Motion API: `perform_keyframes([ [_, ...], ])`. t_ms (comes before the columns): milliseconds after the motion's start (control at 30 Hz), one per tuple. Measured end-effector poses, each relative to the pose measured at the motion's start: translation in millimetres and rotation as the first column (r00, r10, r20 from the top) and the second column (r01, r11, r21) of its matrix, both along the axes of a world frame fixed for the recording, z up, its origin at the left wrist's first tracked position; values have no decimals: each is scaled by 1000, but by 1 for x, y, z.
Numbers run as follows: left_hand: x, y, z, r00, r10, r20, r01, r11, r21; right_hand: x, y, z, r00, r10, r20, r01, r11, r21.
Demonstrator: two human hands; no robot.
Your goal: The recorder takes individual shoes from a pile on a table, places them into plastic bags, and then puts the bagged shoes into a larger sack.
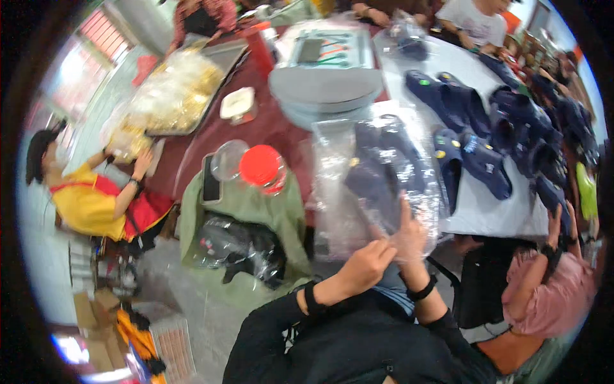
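We see a clear, crinkled plastic bag lying flat beneath and beyond the fingers, with dark navy moulded clogs inside it. The left hand has its fingertips drawn together, and we take them to be pinching the bag's near edge, probably because film this thin and slippery is easiest to control at its border. The right hand lies just beside, its index finger stretched straight along the film and the others curled; we judge that finger steadies the bag, but we cannot tell whether the curled ones grip anything.

Right of the fingers, we find more loose navy clogs spread over a white work surface, likely set there so they stay within reach. Left of the fingers sit a round clear plastic jar with a red lid and a dark rectangular phone, near a black bundle in shiny clear plastic on draped green cloth; we suppose they stand aside to leave the bag room. Straight beyond the fingertips, past the bag, is a grey-blue plastic container with a rounded front. Farther out, to their left, a co-worker in yellow and red handles gold-coloured packets in clear film.
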State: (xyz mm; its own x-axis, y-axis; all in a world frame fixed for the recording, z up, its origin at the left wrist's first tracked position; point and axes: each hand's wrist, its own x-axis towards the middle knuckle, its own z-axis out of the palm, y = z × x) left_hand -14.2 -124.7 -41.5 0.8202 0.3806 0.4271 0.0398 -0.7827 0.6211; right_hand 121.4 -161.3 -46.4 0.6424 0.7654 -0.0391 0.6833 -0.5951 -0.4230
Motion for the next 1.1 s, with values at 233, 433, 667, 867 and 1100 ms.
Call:
perform_keyframes([
  [233,-50,14,8,985,170,-6,-170,985,-12,13,-6,-2,996,5,84,-27,964,266],
  [433,-173,71,26,342,939,45,-939,341,33,65,-43,-50,999,43,-30,-23,878,478],
  [667,-313,61,-75,-366,897,-249,-929,-339,147,14,-41,1,921,295,-255,-3,660,751],
  [867,-339,37,-137,-29,771,-637,-815,-387,-431,32,-69,-17,739,249,-627,-21,937,348],
  [1100,-353,31,-159,-21,851,-525,-802,-328,-499,-45,23,34,480,876,39,-709,362,606],
])
